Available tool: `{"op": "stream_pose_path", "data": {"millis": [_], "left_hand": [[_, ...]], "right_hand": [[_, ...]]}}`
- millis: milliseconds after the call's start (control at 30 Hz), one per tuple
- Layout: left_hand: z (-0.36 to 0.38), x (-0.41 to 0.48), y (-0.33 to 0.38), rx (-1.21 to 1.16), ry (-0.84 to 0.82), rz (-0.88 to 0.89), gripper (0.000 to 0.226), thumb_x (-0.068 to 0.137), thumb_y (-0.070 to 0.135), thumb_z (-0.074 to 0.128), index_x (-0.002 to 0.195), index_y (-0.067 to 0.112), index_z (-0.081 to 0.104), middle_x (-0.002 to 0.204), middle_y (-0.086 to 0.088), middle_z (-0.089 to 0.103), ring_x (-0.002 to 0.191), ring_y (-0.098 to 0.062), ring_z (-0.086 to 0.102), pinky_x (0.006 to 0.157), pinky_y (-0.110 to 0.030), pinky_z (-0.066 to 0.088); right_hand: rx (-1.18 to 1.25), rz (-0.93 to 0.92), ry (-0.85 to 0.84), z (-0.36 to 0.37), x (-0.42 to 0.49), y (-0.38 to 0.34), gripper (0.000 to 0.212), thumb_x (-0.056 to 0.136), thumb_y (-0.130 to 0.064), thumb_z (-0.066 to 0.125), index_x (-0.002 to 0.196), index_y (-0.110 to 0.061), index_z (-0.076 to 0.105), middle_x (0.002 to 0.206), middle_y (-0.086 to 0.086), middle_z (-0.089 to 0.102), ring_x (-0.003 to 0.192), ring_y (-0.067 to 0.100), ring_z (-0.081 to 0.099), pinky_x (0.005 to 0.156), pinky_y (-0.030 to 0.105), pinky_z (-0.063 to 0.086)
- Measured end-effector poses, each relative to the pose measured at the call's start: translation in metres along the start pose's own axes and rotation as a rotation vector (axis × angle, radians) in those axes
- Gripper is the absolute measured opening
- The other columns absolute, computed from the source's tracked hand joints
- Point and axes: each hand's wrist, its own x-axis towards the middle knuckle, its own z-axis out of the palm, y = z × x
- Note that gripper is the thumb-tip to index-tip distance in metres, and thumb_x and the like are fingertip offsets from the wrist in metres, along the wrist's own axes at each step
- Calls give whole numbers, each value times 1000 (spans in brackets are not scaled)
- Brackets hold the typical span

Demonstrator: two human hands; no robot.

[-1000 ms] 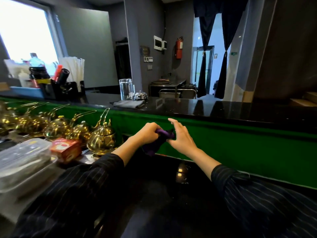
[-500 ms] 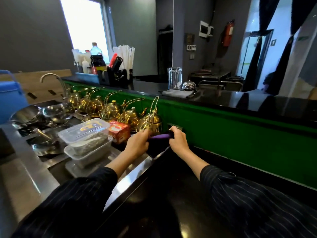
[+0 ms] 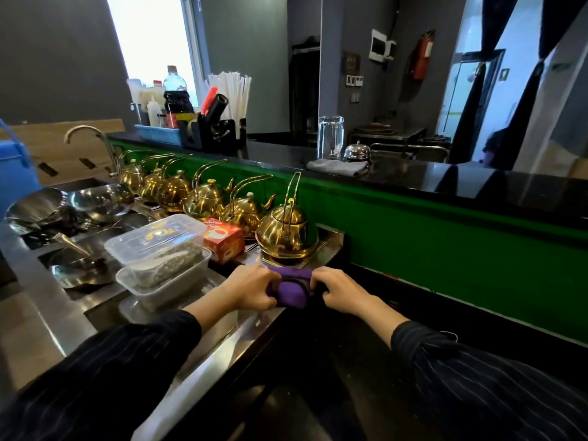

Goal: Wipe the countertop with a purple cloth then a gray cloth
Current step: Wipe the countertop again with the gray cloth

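1. Head view: both hands grip the bunched purple cloth [image 3: 291, 286] at the near edge of the black countertop [image 3: 366, 354]. The left hand [image 3: 251, 289] is curled tight on its left end, the right hand [image 3: 339, 289] clamped on its right end.
2. At 12 o'clock from the cloth, just beyond it, stands a brass teapot [image 3: 286, 232] on the steel ledge; at 11 o'clock a red tea box [image 3: 224, 240], at 9 o'clock stacked plastic containers [image 3: 159, 249].
3. The folded gray cloth [image 3: 337, 167] lies on the raised black bar top, at 1 o'clock and well apart, beside a chrome bell [image 3: 358, 152] and drinking glasses [image 3: 331, 136].
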Motion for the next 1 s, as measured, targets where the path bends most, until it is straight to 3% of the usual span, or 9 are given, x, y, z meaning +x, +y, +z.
{"op": "stream_pose_path", "data": {"millis": [133, 333, 433, 500, 600, 667, 733, 867, 1000], "left_hand": [[-25, 35, 11, -8, 199, -33, 23, 78, 32, 52, 87, 21, 69, 81, -1, 70, 77, -23, 65, 62, -33, 52], [-86, 133, 32, -245, 406, 46, 25, 81, 10, 53, 102, 10, 66, 99, -8, 70, 90, -22, 65, 76, -32, 53], [-103, 191, 30, -292, 414, 2, 41, 79, 5, 55, 120, 2, 54, 123, -15, 58, 117, -30, 52, 96, -36, 46], [-108, 224, 26, -245, 359, -34, 59, 78, 7, 58, 134, -1, 40, 138, -17, 45, 132, -32, 36, 109, -39, 35], [-106, 266, 16, -152, 225, -98, 79, 80, 15, 61, 146, 5, 20, 151, -11, 28, 142, -29, 21, 113, -53, 26], [-100, 283, 10, -142, 140, -137, 82, 83, 17, 59, 150, 10, 12, 154, -8, 27, 143, -28, 22, 113, -58, 20], [-93, 290, 6, -99, 155, -140, 80, 83, 16, 58, 151, 14, 14, 152, -9, 33, 139, -30, 30, 113, -56, 21], [-84, 285, 3, -58, 311, -37, 72, 78, 13, 61, 145, 18, 34, 146, -7, 43, 134, -27, 38, 112, -47, 28], [-87, 265, 13, -143, 450, 38, 54, 78, 9, 60, 131, 18, 54, 131, -7, 57, 120, -27, 50, 102, -41, 40]], "right_hand": [[-7, 24, 117, -38, 19, 4, 23, 77, -1, 53, 94, -10, 65, 104, 7, 62, 99, 26, 59, 83, 42, 50], [-121, 215, 627, -130, 73, 23, 22, 80, 0, 50, 97, -10, 61, 103, 9, 61, 98, 30, 55, 73, 35, 46], [-296, 252, 540, -164, 99, 43, 41, 82, -10, 58, 123, -8, 51, 137, 9, 46, 128, 29, 39, 95, 37, 40], [-363, 307, 378, -177, 112, 55, 67, 85, -22, 63, 145, -11, 33, 160, 5, 17, 147, 25, 14, 116, 47, 21], [-322, 344, 202, -186, 129, 75, 84, 89, -34, 63, 155, -19, 13, 164, -1, 4, 150, 20, -1, 117, 56, 4], [-311, 362, 134, -185, 135, 86, 80, 91, -40, 59, 154, -19, 15, 162, 1, 16, 150, 22, 7, 116, 59, 4], [-324, 348, 176, -179, 136, 93, 66, 92, -43, 56, 148, -19, 32, 153, 2, 33, 144, 25, 26, 114, 60, 13], [-427, 262, 457, -168, 128, 90, 35, 91, -31, 56, 122, -16, 52, 126, 5, 51, 120, 30, 44, 104, 49, 33], [-351, 206, 542, -178, 109, 76, 18, 90, -13, 51, 106, -12, 57, 111, 8, 57, 110, 29, 48, 98, 42, 36]]}}
